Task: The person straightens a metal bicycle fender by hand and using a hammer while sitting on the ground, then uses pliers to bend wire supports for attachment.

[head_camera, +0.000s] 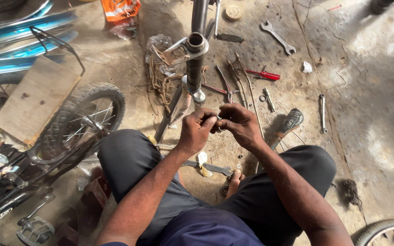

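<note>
Fingers (209, 119) of both hands meet at mid-frame, tips pinched together on a small metal ring (218, 119); the part is too small to say more than that it is round and bright, and it sits exactly where the two sets of fingertips touch. Left hand (196, 132) curls in from the left, thumb and forefinger closed on the part; right hand (240, 125) comes in from the right, its fingertips bent down onto the same part, a second small ring seeming to hang below them; both forearms rest over the knees, likely to steady such fine work.

The person sits low on the concrete floor (370, 91), legs apart, one bare foot (235, 180) tucked near; the hands are held close in front of a bicycle frame (196, 59), whose open tube end faces up just beyond the hands, within easy reach.

Tools lie fanned on the floor beyond and to the right, all within arm's reach: pliers (226, 84) with a red-handled tool (263, 74) beside them, a spanner (278, 38) farther off, another slim wrench (323, 113) at right, a flat spanner (210, 167) near the foot, a round tin (233, 12) at the far edge. A pedal (288, 124) lies just right of the right hand. At left stands a small bicycle, its knobbly wheel (85, 120) near the left knee; a loose pedal (35, 230) sits at near left; an orange packet (120, 9) at the far side.
</note>
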